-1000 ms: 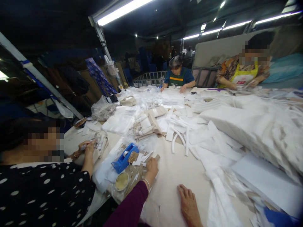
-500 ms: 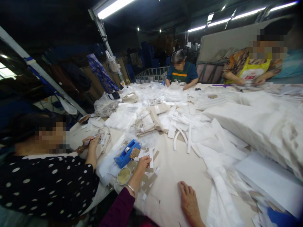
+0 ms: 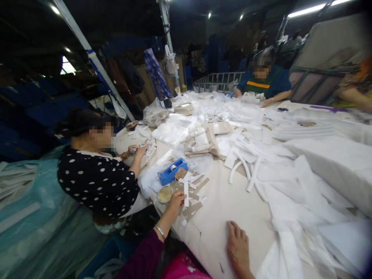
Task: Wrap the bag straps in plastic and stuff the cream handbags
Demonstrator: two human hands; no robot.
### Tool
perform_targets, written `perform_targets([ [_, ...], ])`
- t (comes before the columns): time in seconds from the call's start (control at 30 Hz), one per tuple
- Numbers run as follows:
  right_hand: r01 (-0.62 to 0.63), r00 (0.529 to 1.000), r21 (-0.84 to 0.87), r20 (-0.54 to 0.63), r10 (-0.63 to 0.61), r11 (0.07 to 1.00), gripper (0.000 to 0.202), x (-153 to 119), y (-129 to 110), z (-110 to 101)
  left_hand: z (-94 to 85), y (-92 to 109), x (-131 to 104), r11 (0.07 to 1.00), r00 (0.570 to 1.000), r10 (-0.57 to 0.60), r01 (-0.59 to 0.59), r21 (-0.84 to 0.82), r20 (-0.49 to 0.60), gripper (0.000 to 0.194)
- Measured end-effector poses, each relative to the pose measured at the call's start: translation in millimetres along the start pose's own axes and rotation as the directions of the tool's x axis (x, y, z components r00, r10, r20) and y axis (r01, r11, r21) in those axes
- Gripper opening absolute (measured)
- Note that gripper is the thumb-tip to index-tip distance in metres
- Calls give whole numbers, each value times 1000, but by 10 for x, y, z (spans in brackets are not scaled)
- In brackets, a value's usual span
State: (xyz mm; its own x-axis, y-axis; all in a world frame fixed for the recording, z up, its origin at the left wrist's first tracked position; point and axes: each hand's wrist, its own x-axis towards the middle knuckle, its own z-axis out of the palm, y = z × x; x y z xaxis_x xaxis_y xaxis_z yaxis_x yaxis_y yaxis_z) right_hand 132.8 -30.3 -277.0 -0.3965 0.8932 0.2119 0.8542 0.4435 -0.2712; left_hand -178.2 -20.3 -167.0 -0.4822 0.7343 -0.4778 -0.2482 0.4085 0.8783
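Pinching a white strip seemed the step in hand, the left fingers nearly closed on it among scattered strips, the right fingers slightly parted, apparently empty, on the bench. Moving called for avoiding the dish beside the left fingers; more room lay rightward, inside the near edge.

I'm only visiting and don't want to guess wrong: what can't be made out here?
All in the head view:
- Whether the left hand pinches one white strip or several: too small.
- What might lie under the right hand: the palm hides it.
- What fills the round tub: too small.
- What the person in the green apron handles: too far and blurred.
- The head of the person at the right: cut off by the edge.
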Motion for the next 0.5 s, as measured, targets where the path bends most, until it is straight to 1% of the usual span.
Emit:
perform_targets([
  [0.13,-10,1000,-7,24,10,1000,51,12,-19,-66,-60,-215,-142,999,998,-50,50,-1,-24,24],
  [0.23,-10,999,-1,31,10,1000,50,9,-23,-96,-107,-301,-272,996,996,-80,79,-42,-28,18],
  [0.37,4,1000,10,24,-4,1000,50,-3,-17,-109,-210,-284,-426,984,997,-66,61,-166,-25,11],
  [0.5,20,1000,23,18,-20,1000,51,-14,-4,-92,-301,-206,-502,931,998,-49,33,-363,-36,9],
])
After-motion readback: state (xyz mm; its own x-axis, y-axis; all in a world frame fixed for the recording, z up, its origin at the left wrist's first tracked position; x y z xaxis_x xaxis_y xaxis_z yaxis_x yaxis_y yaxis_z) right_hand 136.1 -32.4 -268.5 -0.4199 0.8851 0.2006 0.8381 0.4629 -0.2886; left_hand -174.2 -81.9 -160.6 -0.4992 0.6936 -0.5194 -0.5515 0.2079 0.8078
